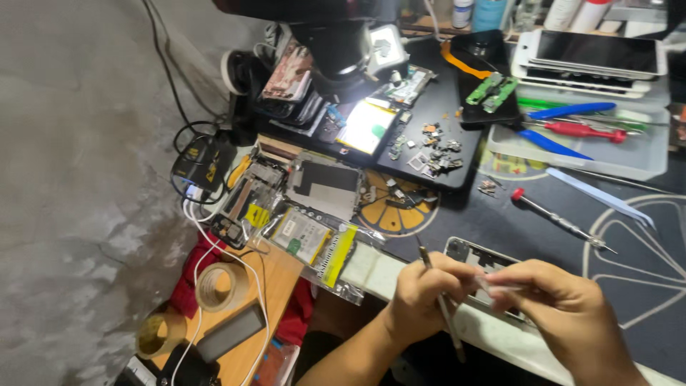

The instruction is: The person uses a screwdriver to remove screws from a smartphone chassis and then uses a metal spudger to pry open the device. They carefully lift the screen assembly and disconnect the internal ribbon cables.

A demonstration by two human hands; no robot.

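Both hands work close: left hand [421, 297] grips tweezers [441, 304], right hand [568, 314] pinches a clear strip [493, 288] above the phone frame [475, 257]; peeling slowly seems wise.

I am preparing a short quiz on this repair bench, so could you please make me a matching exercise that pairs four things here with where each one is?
Things:
1. Thin metal tool
2. Red-capped screwdriver
3. Roll of tape
4. Stack of phones

Places:
A. On the wooden board at lower left
B. Top right, behind the clear tray
C. In the left hand
D. Lying alone on the dark mat, right of centre

Pairs: 1-C, 2-D, 3-A, 4-B
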